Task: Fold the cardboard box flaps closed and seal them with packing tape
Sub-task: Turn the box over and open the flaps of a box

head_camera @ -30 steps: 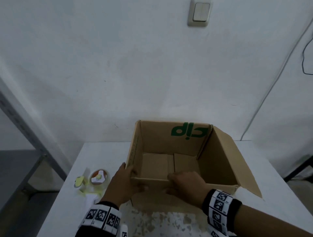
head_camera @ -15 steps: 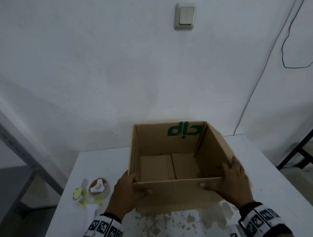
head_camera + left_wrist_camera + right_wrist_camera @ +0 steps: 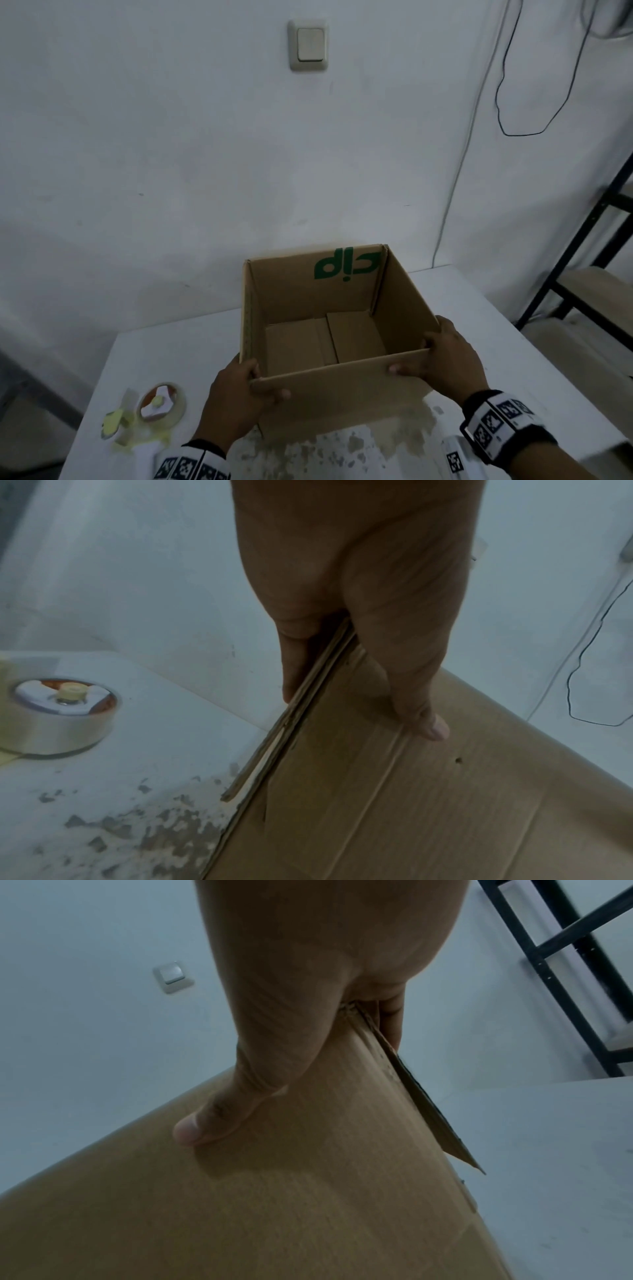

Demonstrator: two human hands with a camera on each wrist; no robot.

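An open brown cardboard box with a green print on its far inner wall stands on the white table. My left hand grips its near left corner, thumb on the front wall and fingers round the side. In the left wrist view the left hand pinches a doubled cardboard edge of the box. My right hand grips the near right corner the same way. In the right wrist view the right hand holds a side flap flat against the box. A tape roll lies left of the box.
The tape roll sits on a yellow dispenser near the table's left front edge. A worn, flaked patch marks the table in front of the box. A black metal rack stands to the right, and a cable hangs on the wall.
My right hand went from the middle of the near wall to the near right corner. The right flap that splayed outward now lies against the side. The left hand stayed at its corner.
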